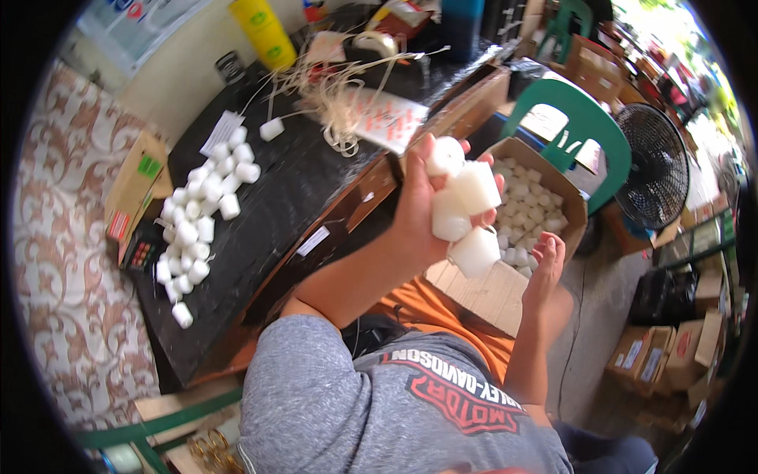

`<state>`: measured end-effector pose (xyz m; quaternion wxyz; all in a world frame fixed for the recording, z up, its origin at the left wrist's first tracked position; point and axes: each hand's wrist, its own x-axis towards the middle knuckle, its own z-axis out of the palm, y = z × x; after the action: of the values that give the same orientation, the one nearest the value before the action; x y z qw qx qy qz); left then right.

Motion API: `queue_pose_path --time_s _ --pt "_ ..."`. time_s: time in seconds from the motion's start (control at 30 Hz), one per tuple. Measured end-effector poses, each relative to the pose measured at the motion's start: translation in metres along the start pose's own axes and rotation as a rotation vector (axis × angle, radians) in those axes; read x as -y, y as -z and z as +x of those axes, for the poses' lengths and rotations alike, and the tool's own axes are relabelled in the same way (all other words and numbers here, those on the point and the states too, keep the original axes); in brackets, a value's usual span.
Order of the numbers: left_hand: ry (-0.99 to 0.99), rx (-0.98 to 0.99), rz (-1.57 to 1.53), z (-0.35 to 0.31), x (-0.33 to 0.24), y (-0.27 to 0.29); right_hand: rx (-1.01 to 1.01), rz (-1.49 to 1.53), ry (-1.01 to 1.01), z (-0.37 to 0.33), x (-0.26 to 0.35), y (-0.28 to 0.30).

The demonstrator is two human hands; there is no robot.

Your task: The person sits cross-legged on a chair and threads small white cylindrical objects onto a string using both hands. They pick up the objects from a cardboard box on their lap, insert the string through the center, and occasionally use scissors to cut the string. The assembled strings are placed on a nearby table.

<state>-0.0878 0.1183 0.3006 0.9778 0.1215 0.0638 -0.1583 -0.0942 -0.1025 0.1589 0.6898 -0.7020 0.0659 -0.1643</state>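
Several short white candles point(476, 188) are gathered in my left hand point(417, 201), raised in front of me with its fingers closed around them. Thin wicks show on some. My right hand point(545, 265) is lower and to the right, empty, its fingers loosely bent and apart. Beneath and beyond both hands stands an open cardboard box point(564, 193) filled with many more white candles point(521, 193). On the black-covered table to the left lies a long pile of the same candles point(209, 189), with one single candle point(272, 129) apart from it.
A tangle of pale wick strings point(339, 110) lies on the black-covered table point(268, 213), near a yellow container point(264, 35). A green plastic chair point(612, 150) stands behind the box, with a black fan point(651, 166) at its right. Cardboard boxes point(659, 355) sit on the floor farther right.
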Motion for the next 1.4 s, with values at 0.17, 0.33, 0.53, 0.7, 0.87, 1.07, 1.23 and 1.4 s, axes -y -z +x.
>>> queue_pose_path --time_s 0.17,0.33,0.53,0.7,0.87,1.07,1.23,1.4 --pt "-0.409 0.054 0.231 -0.05 -0.099 -0.022 0.274 -0.226 0.31 -0.008 0.009 -0.044" --pt "-0.637 -0.073 0.353 -0.092 -0.224 -0.005 0.45 -0.393 0.189 -0.021 -0.025 -0.053" --pt "-0.587 -0.561 0.612 -0.124 -0.348 0.067 0.593 -0.691 0.107 -0.032 -0.07 -0.03" --pt "-0.868 -0.943 0.792 -0.124 -0.418 0.147 0.583 -0.733 0.109 -0.031 -0.085 -0.017" --pt "-1.042 -1.107 1.342 -0.113 -0.413 0.159 0.595 -0.715 0.073 -0.031 -0.076 -0.008" --pt "-1.143 -1.285 2.454 -0.097 -0.366 0.148 0.562 -0.665 0.148 -0.037 -0.077 0.001" --pt "-0.994 -1.409 2.655 -0.092 -0.351 0.158 0.55 -0.622 0.162 -0.038 -0.084 0.008" --pt "-1.581 -1.103 2.572 -0.074 -0.324 0.118 0.391 -0.872 0.246 -0.015 -0.09 0.026"
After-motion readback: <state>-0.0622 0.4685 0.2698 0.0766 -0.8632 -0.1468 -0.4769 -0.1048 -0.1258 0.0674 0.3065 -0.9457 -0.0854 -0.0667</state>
